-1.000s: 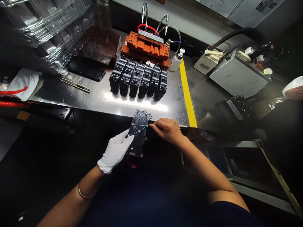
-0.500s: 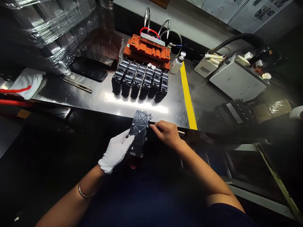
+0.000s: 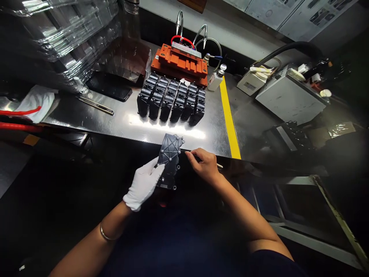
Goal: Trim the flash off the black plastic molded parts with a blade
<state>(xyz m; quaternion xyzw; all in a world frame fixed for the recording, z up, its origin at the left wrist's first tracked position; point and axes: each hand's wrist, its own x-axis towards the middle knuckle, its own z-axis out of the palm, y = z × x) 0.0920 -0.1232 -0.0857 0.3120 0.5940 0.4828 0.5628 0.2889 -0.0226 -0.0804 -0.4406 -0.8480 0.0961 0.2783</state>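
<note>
My left hand, in a white glove, grips a flat black ribbed plastic part with small screw bosses, holding it tilted just below the steel bench edge. My bare right hand is closed in a pinch on a thin pale stick whose end pokes out to the right; its fingertips sit close to the part's right edge. On the bench beyond stand rows of several black plastic parts in a block.
An orange fixture with red wire and metal nozzles stands behind the black parts, a small white bottle to its right. A phone, metal tweezers, a white cloth and clear trays lie left. A yellow stripe and grey boxes are right.
My right hand has drawn back slightly from the part's right edge, showing more of the stick. The co-worker's gloved hand at the far right has left the view.
</note>
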